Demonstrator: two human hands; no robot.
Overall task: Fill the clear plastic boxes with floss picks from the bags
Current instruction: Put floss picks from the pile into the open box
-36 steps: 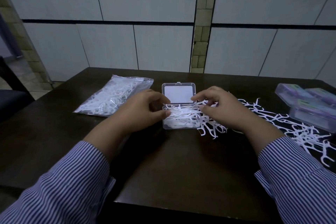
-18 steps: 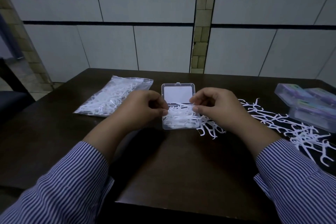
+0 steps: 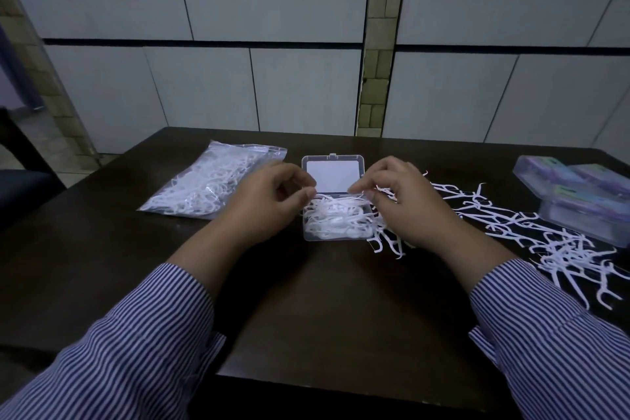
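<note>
The clear plastic box (image 3: pixel 335 220) lies open mid-bench (image 3: pixel 306 310), lid flat behind it, heaped with white floss picks (image 3: pixel 332 215). The left hand (image 3: pixel 269 201), fingers curled, pinches a pick at the box's left edge. The right hand (image 3: pixel 405 204) pinches picks at its right edge. The bag (image 3: pixel 211 189) lies left; loose picks (image 3: pixel 545 242) and closed purple-labelled boxes (image 3: pixel 579 198) lie right, their writing unreadable.
</note>
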